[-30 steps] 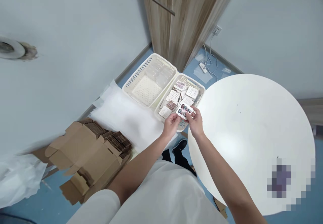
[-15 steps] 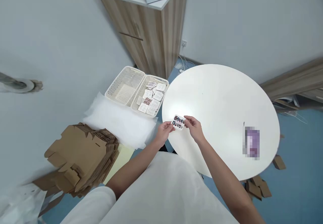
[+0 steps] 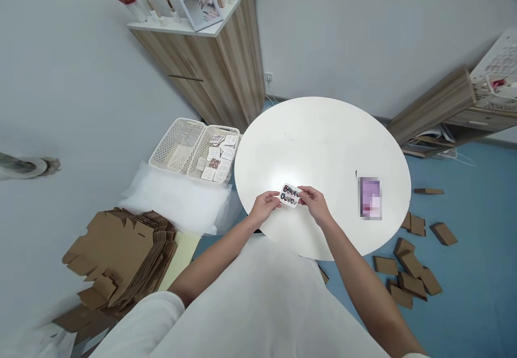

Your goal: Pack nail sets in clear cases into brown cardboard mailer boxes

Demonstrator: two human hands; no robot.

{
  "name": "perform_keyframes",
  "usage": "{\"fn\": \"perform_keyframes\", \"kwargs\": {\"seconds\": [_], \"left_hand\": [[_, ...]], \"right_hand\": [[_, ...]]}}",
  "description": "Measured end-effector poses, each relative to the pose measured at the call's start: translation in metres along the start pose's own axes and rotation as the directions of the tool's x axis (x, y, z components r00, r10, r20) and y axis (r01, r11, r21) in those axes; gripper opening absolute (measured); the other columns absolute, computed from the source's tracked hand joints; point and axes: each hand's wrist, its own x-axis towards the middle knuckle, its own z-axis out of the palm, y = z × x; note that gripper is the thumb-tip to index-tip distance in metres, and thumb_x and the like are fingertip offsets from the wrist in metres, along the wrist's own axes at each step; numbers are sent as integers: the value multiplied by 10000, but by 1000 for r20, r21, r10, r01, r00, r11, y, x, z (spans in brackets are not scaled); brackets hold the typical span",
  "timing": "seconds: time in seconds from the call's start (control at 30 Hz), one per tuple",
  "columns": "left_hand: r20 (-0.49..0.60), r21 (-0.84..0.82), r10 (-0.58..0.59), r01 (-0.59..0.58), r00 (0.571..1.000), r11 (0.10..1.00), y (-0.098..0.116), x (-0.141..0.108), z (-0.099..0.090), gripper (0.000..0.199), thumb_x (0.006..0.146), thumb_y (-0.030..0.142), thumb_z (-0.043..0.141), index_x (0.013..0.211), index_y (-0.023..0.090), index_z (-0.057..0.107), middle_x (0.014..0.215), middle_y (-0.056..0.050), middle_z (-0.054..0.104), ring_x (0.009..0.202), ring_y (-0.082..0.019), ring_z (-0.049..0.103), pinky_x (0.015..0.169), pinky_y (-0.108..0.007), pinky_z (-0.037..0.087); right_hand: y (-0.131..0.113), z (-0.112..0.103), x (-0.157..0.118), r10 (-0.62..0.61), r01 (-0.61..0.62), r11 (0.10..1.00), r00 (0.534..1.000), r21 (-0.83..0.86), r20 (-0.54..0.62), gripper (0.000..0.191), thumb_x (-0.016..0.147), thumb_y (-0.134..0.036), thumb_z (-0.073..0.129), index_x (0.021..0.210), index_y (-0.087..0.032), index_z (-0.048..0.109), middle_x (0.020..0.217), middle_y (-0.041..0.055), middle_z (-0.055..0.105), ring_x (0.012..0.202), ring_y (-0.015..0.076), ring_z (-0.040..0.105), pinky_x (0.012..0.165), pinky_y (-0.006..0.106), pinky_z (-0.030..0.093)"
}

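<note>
Between my two hands is a small white card of press-on nails (image 3: 290,195), with two rows of dark, patterned nails facing up. My left hand (image 3: 264,207) pinches its left edge. On the opposite edge, my right hand (image 3: 315,203) grips it with thumb and fingers. The card is above the near-left part of a round white table (image 3: 323,148). To the left, a white basket (image 3: 236,156) holds several similar cards, most showing pale printed faces and one showing brownish-red nails.
A second white basket (image 3: 161,153) adjoins the first. White foam sheets (image 3: 173,199) and stacked flat cardboard boxes (image 3: 117,255) lie at left. A pixelated purple object (image 3: 370,197) rests on the table's right. Several small brown boxes (image 3: 412,265) are on the blue floor; a wooden cabinet (image 3: 202,67) stands behind.
My view has shifted right, bringing more floor boxes and the right-hand shelf into sight. Both hands still hold the nail card, which sits slightly further over the table.
</note>
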Motion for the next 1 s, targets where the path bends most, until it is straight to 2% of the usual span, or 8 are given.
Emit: {"fn": "perform_keyframes", "kwargs": {"seconds": [0.17, 0.3, 0.47, 0.6, 0.77, 1.0], "left_hand": [[1, 20, 16, -16, 1000, 1000, -15, 5, 5, 257, 662, 261, 659, 879, 143, 589, 697, -14, 618, 635, -107, 597, 702, -275, 451], [-9, 14, 15, -15, 1000, 1000, -20, 11, 4, 240, 666, 306, 656, 827, 142, 588, 683, -22, 630, 631, -114, 594, 687, -282, 467], [77, 78, 75, -80, 994, 994, -18, 18, 1, 212, 679, 300, 640, 811, 135, 615, 733, -39, 644, 666, -127, 598, 695, -295, 482], [131, 171, 126, -147, 983, 974, -16, 23, 0, 191, 697, 288, 617, 822, 145, 635, 774, -45, 642, 672, -132, 595, 691, -297, 482], [94, 149, 117, -130, 989, 980, -10, 23, 4, 246, 704, 288, 613, 906, 146, 607, 727, -25, 610, 646, -129, 604, 697, -304, 476], [33, 160, 107, -111, 994, 981, 0, 20, 9, 246, 718, 300, 590, 926, 170, 614, 847, -52, 621, 719, -138, 610, 733, -300, 453]], "right_hand": [[7, -11, -10, 86, -81, 995, 994, -66, 72, 288, 651, -406, 612, 841, -190, 598, 726, 10, 610, 616, 123, 577, 603, 278, 428], [8, -15, -12, 105, -94, 989, 990, -118, 92, 269, 642, -395, 616, 811, -188, 592, 716, 9, 607, 645, 129, 573, 595, 268, 419], [6, -14, -5, 71, -59, 990, 994, -128, 88, 335, 643, -402, 612, 907, -195, 598, 774, 7, 606, 651, 112, 541, 621, 272, 422], [2, -11, -2, 54, -42, 994, 992, -105, 111, 323, 649, -408, 606, 885, -188, 610, 735, 5, 607, 630, 111, 534, 621, 278, 423], [3, -14, -7, 46, -37, 997, 992, -72, 118, 303, 633, -414, 623, 829, -183, 607, 681, -5, 602, 592, 109, 529, 581, 275, 424], [5, -22, -10, 87, -83, 996, 993, -41, 83, 288, 632, -410, 624, 814, -187, 616, 706, 14, 631, 626, 140, 574, 619, 309, 460]]}}
